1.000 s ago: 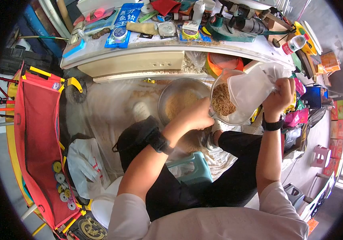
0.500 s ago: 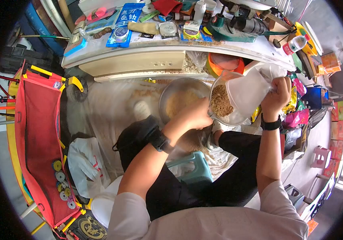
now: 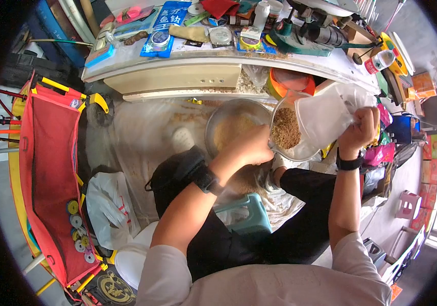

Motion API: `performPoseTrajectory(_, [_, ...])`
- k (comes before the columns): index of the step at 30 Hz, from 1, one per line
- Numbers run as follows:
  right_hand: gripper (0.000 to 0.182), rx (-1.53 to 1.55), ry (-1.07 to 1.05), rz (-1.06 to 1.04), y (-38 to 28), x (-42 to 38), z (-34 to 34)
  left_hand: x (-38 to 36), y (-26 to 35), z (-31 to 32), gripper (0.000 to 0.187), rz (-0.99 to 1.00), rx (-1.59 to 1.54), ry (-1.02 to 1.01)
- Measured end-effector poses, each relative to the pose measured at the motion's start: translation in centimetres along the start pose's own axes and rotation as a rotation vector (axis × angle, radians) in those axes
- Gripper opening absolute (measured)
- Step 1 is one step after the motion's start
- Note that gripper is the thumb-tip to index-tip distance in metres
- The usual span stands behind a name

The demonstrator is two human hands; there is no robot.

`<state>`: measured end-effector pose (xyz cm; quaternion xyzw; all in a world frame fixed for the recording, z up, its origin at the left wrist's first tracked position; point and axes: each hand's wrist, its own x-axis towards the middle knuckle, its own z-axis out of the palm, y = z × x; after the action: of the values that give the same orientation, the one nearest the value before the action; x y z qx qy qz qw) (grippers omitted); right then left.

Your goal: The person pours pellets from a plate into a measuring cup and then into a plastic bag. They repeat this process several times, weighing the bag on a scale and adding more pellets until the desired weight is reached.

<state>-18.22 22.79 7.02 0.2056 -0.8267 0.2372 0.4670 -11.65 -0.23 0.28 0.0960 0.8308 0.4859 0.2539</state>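
The left hand [image 3: 255,148] is clenched at the left side of a clear jug [image 3: 304,154]; its fingers hide just how that grip meets the handle. The right hand [image 3: 360,128] has its grip clamped around the gathered end of a translucent plastic bag [image 3: 323,120]. The bag slants down leftward from that fist, its wide end lying over the right part of the jug's mouth. Inside the jug sit coarse brown grains [image 3: 286,127], in plain view beside the edge of the bag.

Just left of the jug, partly behind the left hand and forearm, a round metal basin [image 3: 241,108] stands on the floor with pale, powdery feed [image 3: 230,131] in it. Nearer the person, between the legs, is a teal stool [image 3: 257,217]. Beyond the jug an orange bowl [image 3: 285,81] is tucked under the front edge of the cluttered tabletop [image 3: 177,70], where a bottle [image 3: 380,61] lies tilted toward the right end. Well off to the left is a long red bag [image 3: 50,168] with small spools [image 3: 76,222] in it.
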Motion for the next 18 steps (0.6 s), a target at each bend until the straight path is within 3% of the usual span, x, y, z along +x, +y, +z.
performPoseTrajectory(6, [0.017,-0.06,-0.029,0.016,-0.4,-0.2,-0.3,0.3,-1.1,0.8,0.028,0.047,0.005,0.058])
performPoseTrajectory(9, [0.018,-0.058,-0.052,0.014,-0.8,-0.1,-0.6,0.7,-1.2,0.9,0.03,0.233,0.1,0.143])
performPoseTrajectory(12, [0.017,-0.002,-0.009,0.034,-0.7,-0.2,-0.1,0.3,-1.1,0.8,0.031,0.065,0.046,0.056])
performPoseTrajectory(15, [0.017,-0.061,-0.119,0.0,-0.2,-0.1,0.0,0.3,-1.0,0.9,0.031,0.235,0.132,0.202])
performPoseTrajectory(17, [0.017,-0.053,-0.093,-0.004,-0.3,-0.1,0.0,-0.2,-0.2,0.2,0.032,0.038,0.032,0.041])
performPoseTrajectory(18, [0.018,-0.049,-0.078,0.001,-0.4,-0.3,-0.2,-0.4,-0.1,0.1,0.032,0.033,0.026,0.04])
